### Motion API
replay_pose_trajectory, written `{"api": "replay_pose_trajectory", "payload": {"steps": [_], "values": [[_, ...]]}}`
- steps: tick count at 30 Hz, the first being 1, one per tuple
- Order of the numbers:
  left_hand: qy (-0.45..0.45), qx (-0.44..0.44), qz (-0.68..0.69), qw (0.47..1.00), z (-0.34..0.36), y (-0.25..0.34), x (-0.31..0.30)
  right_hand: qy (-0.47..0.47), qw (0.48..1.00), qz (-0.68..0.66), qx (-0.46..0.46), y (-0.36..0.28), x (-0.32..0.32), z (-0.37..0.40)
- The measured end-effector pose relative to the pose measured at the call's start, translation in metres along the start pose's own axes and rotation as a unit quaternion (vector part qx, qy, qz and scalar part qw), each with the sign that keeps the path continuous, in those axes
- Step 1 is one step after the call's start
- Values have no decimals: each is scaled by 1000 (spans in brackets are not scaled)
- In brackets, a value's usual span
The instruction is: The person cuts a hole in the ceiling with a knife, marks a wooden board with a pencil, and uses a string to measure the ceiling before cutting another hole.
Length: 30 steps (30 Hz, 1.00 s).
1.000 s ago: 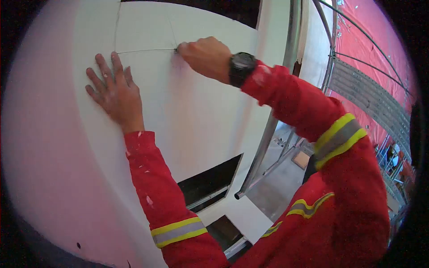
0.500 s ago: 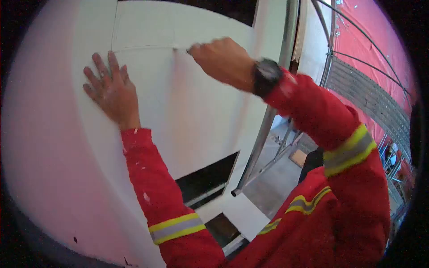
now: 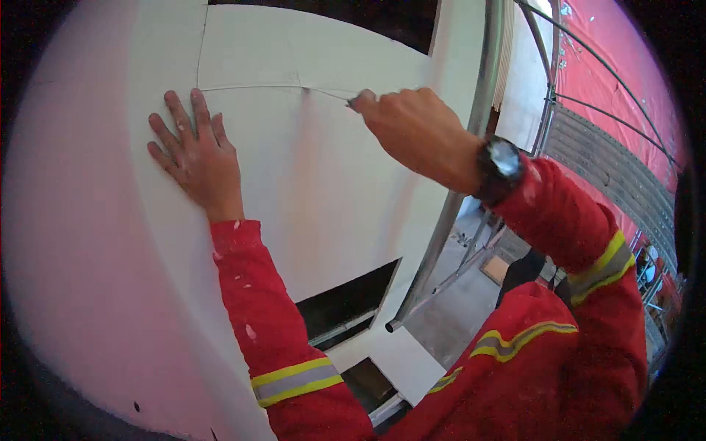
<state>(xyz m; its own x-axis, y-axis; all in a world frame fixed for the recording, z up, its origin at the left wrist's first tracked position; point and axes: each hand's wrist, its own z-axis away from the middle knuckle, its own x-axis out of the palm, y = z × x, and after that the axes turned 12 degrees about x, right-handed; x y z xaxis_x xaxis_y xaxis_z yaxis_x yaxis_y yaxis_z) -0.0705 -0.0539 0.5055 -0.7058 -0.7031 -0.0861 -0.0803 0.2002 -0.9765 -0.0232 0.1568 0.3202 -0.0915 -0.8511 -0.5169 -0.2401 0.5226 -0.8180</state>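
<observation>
My left hand lies flat on a white board with fingers spread, its fingertips just under the left end of a thin line. My right hand is closed in a fist on the board's right side. A small dark tip pokes out from its thumb side, apparently a utility knife; the fist hides the rest. The thin line runs right across the board, dips past a small dark mark and reaches that tip. Another fine line goes up from its left end.
Dark rectangular openings lie above and below in the board, the lower one near my left sleeve. A metal scaffold pole stands along the board's right edge. Beyond are a perforated metal plank and red sheeting.
My right hand has moved right and slightly down along the board, the dark tip with it, and the line now shows up to that tip. My left hand keeps its place on the board.
</observation>
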Motion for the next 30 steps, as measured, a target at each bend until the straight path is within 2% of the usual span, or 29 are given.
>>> {"api": "replay_pose_trajectory", "payload": {"steps": [3,6,8,10,13,16,20,23,26,30], "values": [[16,8,1,1000,-2,-1,-1,75,995,-27,-60,2,35,-29],[33,12,17,999,-2,-2,1,107,992,-3,-64,-16,48,-58],[19,16,17,1000,1,-3,-1,79,994,-15,-69,-1,47,-45],[8,10,1,1000,-7,-1,-1,54,997,-13,-52,10,19,-16],[27,11,7,1000,-7,-2,-3,40,999,5,-21,11,7,-3],[31,14,10,999,-5,-3,2,103,991,-38,-71,5,61,-60],[31,16,19,999,-5,-4,6,101,991,-35,-79,10,49,-44],[11,9,9,1000,-9,-1,-2,-1,1000,2,0,18,0,1],[4,15,0,1000,-10,-3,-4,22,998,-50,-23,16,23,-18],[32,17,27,999,-4,-3,1,51,997,-44,-40,1,55,-60]]}}
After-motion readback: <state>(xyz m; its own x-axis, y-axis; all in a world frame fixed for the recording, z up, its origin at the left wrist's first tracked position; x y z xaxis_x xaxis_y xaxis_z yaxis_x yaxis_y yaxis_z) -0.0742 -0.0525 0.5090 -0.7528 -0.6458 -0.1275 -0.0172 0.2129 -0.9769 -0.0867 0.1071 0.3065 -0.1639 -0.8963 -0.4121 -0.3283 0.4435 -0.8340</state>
